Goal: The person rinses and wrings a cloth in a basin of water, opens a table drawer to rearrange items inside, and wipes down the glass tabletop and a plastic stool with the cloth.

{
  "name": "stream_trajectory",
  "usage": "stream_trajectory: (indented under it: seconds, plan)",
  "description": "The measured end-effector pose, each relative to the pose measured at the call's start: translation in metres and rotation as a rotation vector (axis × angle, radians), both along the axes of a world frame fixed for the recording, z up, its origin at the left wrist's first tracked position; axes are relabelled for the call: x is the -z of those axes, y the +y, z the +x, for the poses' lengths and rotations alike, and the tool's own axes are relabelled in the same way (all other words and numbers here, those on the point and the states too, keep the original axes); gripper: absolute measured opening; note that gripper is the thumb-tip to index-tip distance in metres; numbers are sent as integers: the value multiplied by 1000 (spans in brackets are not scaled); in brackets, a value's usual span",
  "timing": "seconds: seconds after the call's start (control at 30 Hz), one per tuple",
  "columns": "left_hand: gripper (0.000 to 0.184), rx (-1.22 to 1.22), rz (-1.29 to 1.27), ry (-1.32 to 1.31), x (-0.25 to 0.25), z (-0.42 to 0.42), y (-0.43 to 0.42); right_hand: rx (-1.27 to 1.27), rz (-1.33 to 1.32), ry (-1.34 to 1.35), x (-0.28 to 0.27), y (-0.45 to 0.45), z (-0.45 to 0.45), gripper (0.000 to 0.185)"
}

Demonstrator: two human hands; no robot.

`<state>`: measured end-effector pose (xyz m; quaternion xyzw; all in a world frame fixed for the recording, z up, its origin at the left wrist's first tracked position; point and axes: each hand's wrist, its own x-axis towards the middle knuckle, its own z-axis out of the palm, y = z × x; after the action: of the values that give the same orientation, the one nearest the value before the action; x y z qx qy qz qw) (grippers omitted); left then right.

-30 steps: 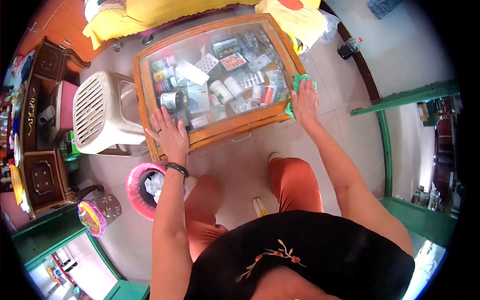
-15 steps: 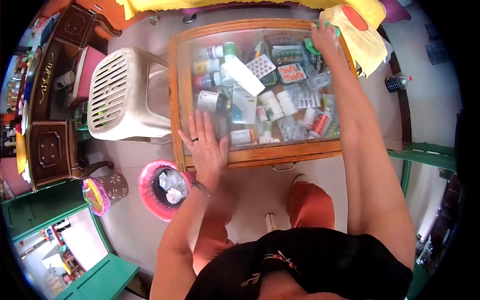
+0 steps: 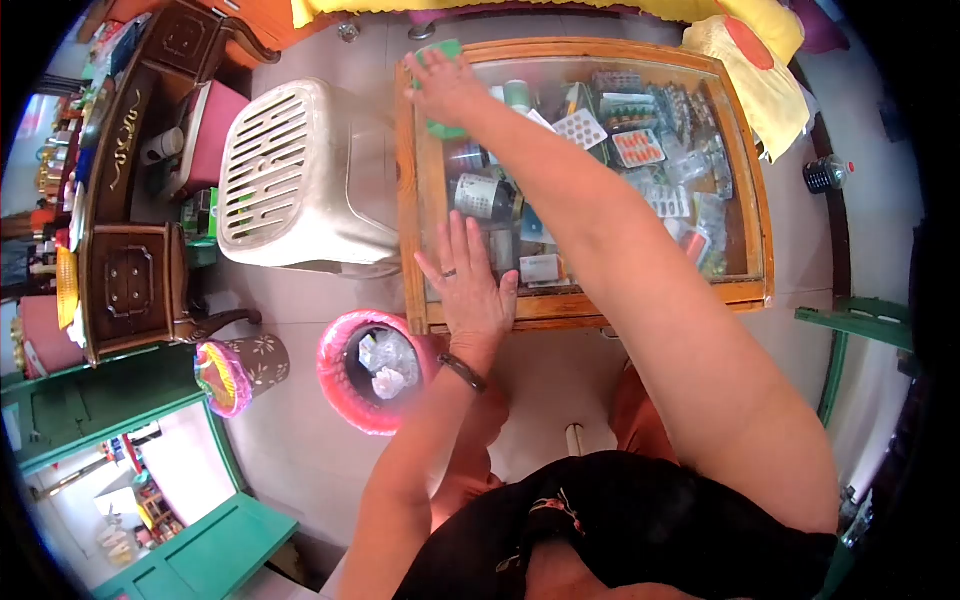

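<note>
A wooden display case with a glass top point(image 3: 725, 293) stands before me, full of medicine packs and bottles. My left hand point(image 3: 474, 290) lies flat at its near left corner, fingers spread over the glass and the wooden frame. At the far left corner my right hand point(image 3: 445, 90) presses on a green cloth point(image 3: 442, 130), which shows around its fingers. Under the glass are a dark bottle with a white label point(image 3: 485, 198), a blister pack of orange capsules point(image 3: 638, 148) and a white box point(image 3: 542, 268). My right forearm hides part of the contents.
A pale plastic stool point(image 3: 330, 225) stands left of the case. Nearer me is a pink-rimmed bin point(image 3: 340, 375) with crumpled plastic inside, beside a patterned bin point(image 3: 262, 365). Yellow fabric point(image 3: 750, 90) hangs at the far right, and a dark bottle point(image 3: 820, 178) stands on the floor.
My right hand has swept with the green cloth from the far right corner to the far left corner. My left hand stays flat at the near left corner. The view has shifted slightly.
</note>
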<state>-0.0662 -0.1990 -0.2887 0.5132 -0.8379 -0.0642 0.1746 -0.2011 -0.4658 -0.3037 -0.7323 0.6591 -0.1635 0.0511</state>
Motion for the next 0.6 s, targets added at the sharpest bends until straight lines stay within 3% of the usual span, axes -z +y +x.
stream_trajectory:
  seconds: [0.1, 0.4, 0.5, 0.57, 0.6]
  plan:
    - [77, -12, -27, 20, 4, 2, 1, -125, -59, 7, 4, 13, 20, 62]
    - [78, -32, -213, 447, 11, 12, 3, -536, -197, 29, 18, 131, 56, 55]
    - [80, -81, -192, 560, -2, 16, 4, -658, -211, 174, 29, 184, 68, 54]
    - [84, -95, -184, 573, -22, 20, 5, -674, -200, -57, 14, 237, 58, 55]
    - [72, -59, -200, 637, -28, 20, 7, -678, -151, -118, 7, 257, 48, 55]
